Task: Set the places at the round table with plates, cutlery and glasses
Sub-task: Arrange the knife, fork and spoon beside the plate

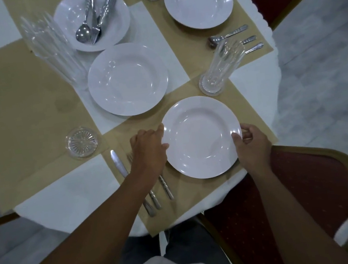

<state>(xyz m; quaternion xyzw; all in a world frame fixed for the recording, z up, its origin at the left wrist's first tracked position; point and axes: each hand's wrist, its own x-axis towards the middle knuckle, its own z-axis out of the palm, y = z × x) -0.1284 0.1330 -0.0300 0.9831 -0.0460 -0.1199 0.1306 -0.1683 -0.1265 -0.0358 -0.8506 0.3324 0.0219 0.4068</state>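
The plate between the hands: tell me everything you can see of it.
The plate is round, glossy white, ceramic-looking, with a broad rim around a shallow, empty well. It looks to rest level on the tan placemat at the near place. The left hand holds its left rim, the right hand its right rim; cutlery lies apart on its left.

Bare counter (pixel 51 207) left of the knife (pixel 118 165) is wide open. Other cutlery (pixel 166 187) crowds left of the near plate (pixel 202 136), tall glass (pixel 222 67) behind, chair (pixel 287 183) probably tight on the right.
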